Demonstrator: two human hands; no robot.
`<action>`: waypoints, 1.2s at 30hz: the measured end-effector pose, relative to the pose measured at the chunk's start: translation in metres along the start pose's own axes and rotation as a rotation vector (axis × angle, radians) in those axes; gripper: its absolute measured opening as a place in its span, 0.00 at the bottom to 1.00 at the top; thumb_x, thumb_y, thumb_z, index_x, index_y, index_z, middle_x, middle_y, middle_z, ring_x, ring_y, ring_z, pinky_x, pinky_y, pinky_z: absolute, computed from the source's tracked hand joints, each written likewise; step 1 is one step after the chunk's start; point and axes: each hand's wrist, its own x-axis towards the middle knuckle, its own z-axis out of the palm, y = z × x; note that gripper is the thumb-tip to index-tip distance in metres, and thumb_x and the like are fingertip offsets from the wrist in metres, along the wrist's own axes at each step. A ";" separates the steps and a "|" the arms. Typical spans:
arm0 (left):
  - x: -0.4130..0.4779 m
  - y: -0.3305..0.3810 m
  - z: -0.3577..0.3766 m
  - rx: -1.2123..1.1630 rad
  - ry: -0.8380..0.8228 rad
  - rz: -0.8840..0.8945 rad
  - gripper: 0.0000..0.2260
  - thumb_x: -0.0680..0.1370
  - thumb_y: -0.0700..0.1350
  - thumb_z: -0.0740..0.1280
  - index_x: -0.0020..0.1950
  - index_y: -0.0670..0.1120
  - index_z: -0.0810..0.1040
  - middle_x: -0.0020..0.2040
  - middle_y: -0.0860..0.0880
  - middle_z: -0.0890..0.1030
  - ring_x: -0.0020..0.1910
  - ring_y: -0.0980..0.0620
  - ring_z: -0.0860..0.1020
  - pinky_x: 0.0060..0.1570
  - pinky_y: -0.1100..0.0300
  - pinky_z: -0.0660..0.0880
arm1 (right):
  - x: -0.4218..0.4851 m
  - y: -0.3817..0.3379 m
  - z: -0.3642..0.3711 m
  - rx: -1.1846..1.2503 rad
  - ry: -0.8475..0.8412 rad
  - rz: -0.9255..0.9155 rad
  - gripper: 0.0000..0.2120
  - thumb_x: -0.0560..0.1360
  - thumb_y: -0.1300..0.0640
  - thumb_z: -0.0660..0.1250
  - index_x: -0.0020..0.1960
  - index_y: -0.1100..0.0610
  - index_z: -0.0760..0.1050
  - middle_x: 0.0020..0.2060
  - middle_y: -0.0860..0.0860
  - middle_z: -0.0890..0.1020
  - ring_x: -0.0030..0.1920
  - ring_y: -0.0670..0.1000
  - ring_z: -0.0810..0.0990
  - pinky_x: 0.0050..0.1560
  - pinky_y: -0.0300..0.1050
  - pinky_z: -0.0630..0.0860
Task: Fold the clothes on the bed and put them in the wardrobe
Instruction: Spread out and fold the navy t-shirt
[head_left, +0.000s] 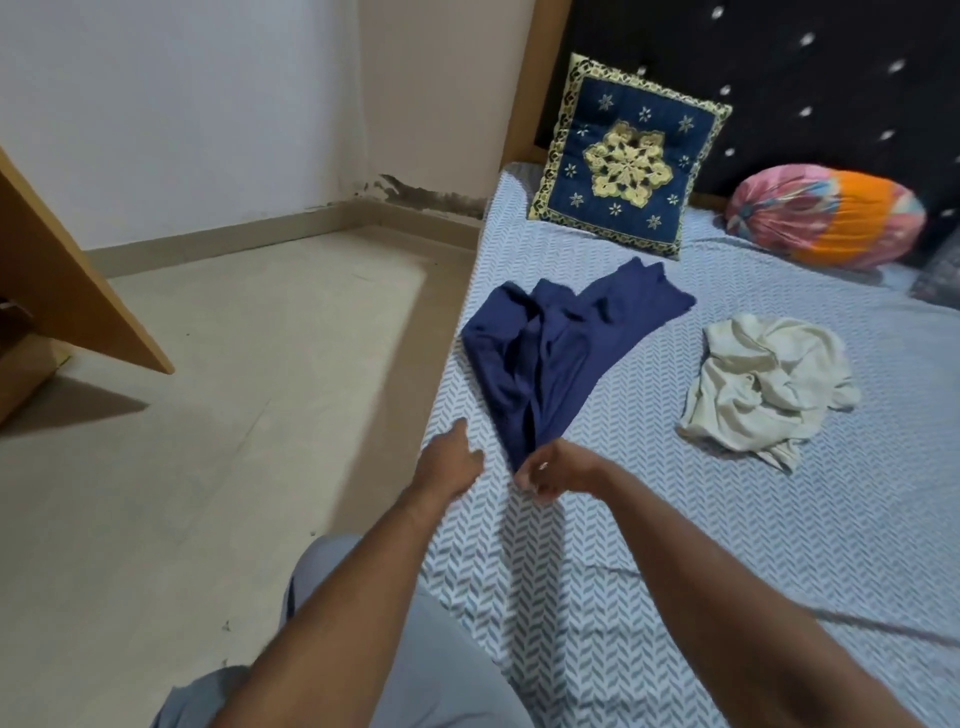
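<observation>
Blue cloth (550, 343) is lying on the bed (675, 519), close to its left side. At its near tip, the right hand (553, 470) is pinching it with curled fingers. The left hand (452, 462) is reaching just beside it, fingers straight, holding nothing. Farther back, a white cloth (769, 389) is lying crumpled. A cushion (628, 156) is leaning on the headboard (779, 52).

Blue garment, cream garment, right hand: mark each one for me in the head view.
blue garment (563, 338), head view, on the middle of its spread fabric.
cream garment (763, 384), head view, on its crumpled centre.
right hand (553, 467), head view, on the back of the hand.
</observation>
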 end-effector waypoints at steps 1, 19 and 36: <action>-0.001 -0.008 -0.002 -0.066 0.040 -0.039 0.27 0.78 0.49 0.65 0.75 0.44 0.63 0.63 0.37 0.78 0.63 0.38 0.75 0.61 0.51 0.72 | -0.013 0.006 0.014 -0.012 -0.052 0.008 0.12 0.75 0.70 0.63 0.49 0.58 0.83 0.39 0.57 0.81 0.28 0.43 0.79 0.35 0.36 0.79; -0.119 -0.018 -0.002 -0.180 0.032 -0.018 0.11 0.76 0.41 0.63 0.47 0.46 0.86 0.51 0.47 0.84 0.52 0.45 0.80 0.49 0.60 0.74 | -0.092 0.023 0.088 -0.168 0.402 0.000 0.21 0.70 0.39 0.72 0.47 0.56 0.71 0.41 0.55 0.83 0.38 0.55 0.83 0.42 0.49 0.78; -0.128 -0.020 -0.021 -0.561 -0.074 -0.182 0.07 0.75 0.40 0.67 0.38 0.40 0.76 0.35 0.40 0.79 0.32 0.42 0.82 0.38 0.47 0.82 | -0.102 0.077 0.002 0.420 1.138 0.220 0.14 0.72 0.50 0.52 0.54 0.43 0.71 0.46 0.56 0.84 0.45 0.61 0.82 0.50 0.52 0.76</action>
